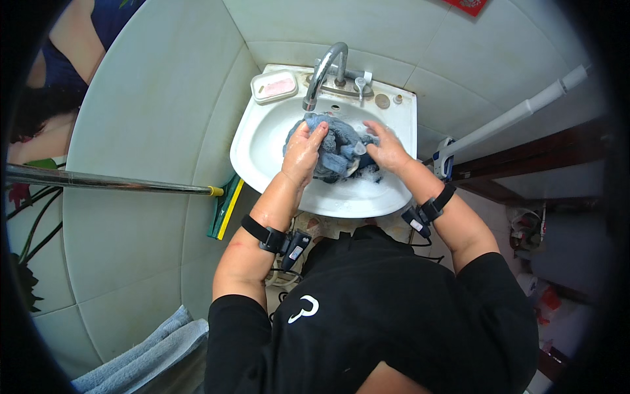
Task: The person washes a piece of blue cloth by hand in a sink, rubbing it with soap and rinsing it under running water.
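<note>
A bunched, wet blue-grey cloth [336,141] lies in the white sink [262,154], with suds on its right and near sides. My left hand [304,151] is closed on the left part of the cloth, thumb pressed along its top. On the other side, my right hand [388,148] curves round the cloth's right edge, with darker fabric between thumb and fingers. The undersides of both hands' grips are hidden. Above the far side of the bowl bends a chrome faucet [326,69]; I cannot make out running water.
A soap dish [274,86] with a pink bar stands at the sink's far left corner. Left of the sink leans a squeegee [226,207] with a metal pole. A white pole [518,118] slants at the right. Folded blue towels [147,354] hang at lower left.
</note>
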Demonstrator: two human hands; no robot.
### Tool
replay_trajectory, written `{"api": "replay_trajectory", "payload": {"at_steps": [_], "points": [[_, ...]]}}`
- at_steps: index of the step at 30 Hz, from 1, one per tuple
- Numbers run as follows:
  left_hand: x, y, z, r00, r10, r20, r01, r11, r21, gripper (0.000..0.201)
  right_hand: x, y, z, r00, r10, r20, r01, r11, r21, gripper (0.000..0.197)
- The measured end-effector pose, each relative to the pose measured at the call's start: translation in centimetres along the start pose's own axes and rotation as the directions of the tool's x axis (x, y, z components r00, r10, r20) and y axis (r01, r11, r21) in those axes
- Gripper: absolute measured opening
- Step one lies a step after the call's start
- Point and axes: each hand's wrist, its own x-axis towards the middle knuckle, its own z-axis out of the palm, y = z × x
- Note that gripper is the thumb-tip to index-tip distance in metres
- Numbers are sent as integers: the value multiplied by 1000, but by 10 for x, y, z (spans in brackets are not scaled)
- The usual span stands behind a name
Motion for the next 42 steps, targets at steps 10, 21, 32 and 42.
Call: {"api": "replay_trajectory", "payload": {"at_steps": [10,21,32,42], "points": [[-5,0,-27,999,-6,-35,20,910,413,42,1,-51,-13,905,169,391,-417,544,729,30],[-4,-37,-69,994,25,-109,102,193,976,44,6,-76,-52,992,77,101,-127,554,823,19],[11,-15,-24,999,-13,-33,31,771,636,34,7,-113,-71,995,-93,27,34,600,799,21],[0,32,-61,942,-227,249,-40,658,752,42,2,-36,-66,988,154,-7,-152,979,132,39]]}}
